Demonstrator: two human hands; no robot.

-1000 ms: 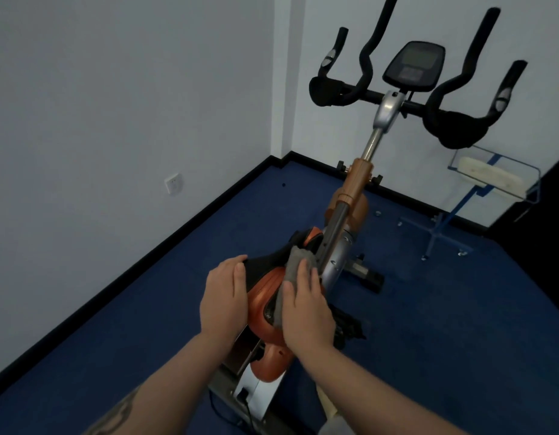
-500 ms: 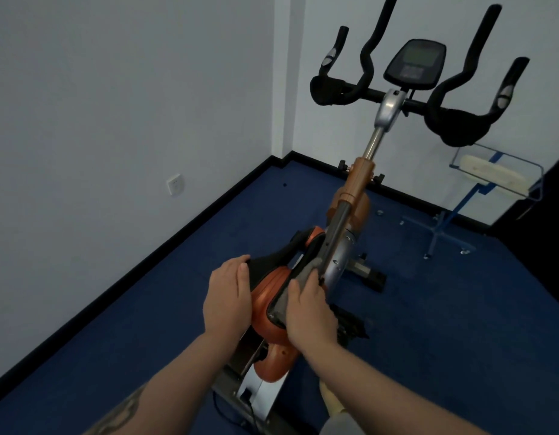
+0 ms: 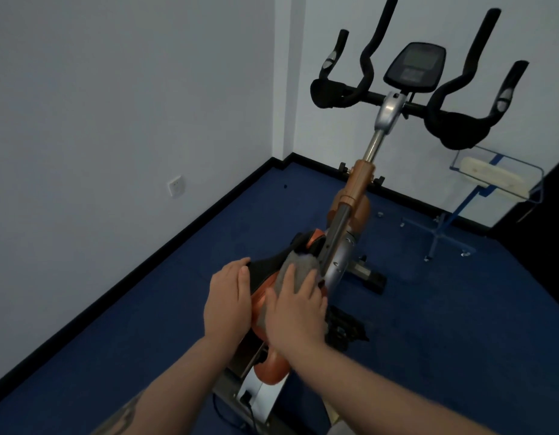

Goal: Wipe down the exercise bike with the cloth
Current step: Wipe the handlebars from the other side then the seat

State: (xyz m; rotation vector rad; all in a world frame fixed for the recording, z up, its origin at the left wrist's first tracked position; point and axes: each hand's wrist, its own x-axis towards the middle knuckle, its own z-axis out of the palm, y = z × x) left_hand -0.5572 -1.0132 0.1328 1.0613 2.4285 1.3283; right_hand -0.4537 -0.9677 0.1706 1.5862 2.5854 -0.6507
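An orange and silver exercise bike point(image 3: 359, 186) stands in the middle of the head view, its black handlebars point(image 3: 453, 120) and console point(image 3: 414, 67) at the far end. My right hand point(image 3: 295, 312) presses a grey cloth point(image 3: 298, 271) flat on the orange frame, next to the silver post cover, fingers straight over the cloth. My left hand point(image 3: 228, 299) rests on the left side of the frame, its fingertips at the black saddle edge point(image 3: 265, 268). The frame below both hands is partly hidden.
Blue carpet point(image 3: 460, 324) covers the floor, with white walls and black skirting at left and behind. A clear stand on blue legs point(image 3: 441, 227) holding a white block sits at the back right. A wall socket point(image 3: 175, 185) is low on the left wall.
My right hand has slid the cloth leftward and spread it over the top of the orange frame, away from the grey post. My left hand stays in place.
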